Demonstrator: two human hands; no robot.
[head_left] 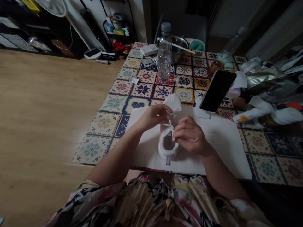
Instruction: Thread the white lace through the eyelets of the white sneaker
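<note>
A white shoe point(161, 150) rests on a large white sheet point(224, 142), its toe pointing away from me and its heel toward me. White shoelaces point(171, 128) cross above its opening, between my two hands. My left hand point(156, 116) is on the left of the shoe, its thumb and fingers pinched on a lace. On the right, my right hand point(190, 135) has its fingers curled and pinched on a lace close to the opening. Part of the shoe's middle is hidden behind my fingers.
Beyond the sheet stand a clear water bottle point(165, 53) and a metal bowl point(178, 47). A phone point(217, 91) leans on a white stand point(202, 110). Bags and bottles crowd the right side of the patterned table point(104, 123). Its left edge borders the wooden floor point(47, 126).
</note>
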